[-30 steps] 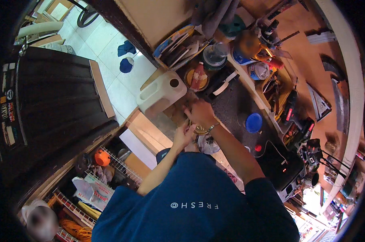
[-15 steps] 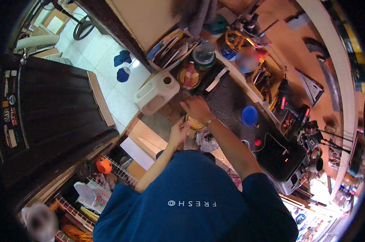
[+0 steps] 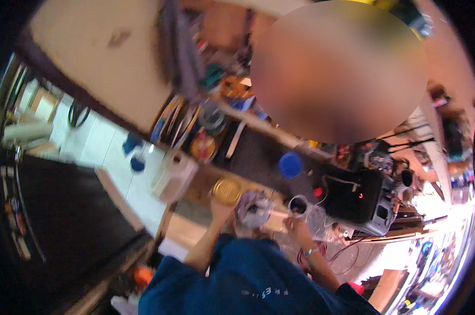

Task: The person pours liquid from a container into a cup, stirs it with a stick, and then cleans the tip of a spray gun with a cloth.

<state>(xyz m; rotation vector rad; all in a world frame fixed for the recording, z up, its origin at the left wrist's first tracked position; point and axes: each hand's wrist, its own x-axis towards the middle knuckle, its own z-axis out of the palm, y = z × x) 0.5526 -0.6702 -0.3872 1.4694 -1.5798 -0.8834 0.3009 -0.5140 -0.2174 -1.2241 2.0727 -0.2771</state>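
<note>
My left hand (image 3: pixel 222 210) is closed round the side of a can with a round gold top (image 3: pixel 227 190), at the near edge of the workbench. Just right of that can stands a clear plastic tub (image 3: pixel 254 209) with something dark inside. My right hand (image 3: pixel 299 232) is low on the right, beside a crumpled-looking clear plastic piece (image 3: pixel 316 218) and below a small cup with a dark inside (image 3: pixel 299 205). Motion smears its fingers, so I cannot make out whether they hold anything.
A cream jug (image 3: pixel 173 176) stands left of the can. Farther back are a red-and-yellow container (image 3: pixel 203 147), a blue round lid (image 3: pixel 290 165) and a small red cap (image 3: pixel 317 192). A black boxy device (image 3: pixel 355 191) with a cable sits right. A dark door (image 3: pixel 64 205) flanks me.
My view has swung to the right. My right hand has left the gold-topped can and moved right, towards the cup and clear plastic. My left hand stays at the can.
</note>
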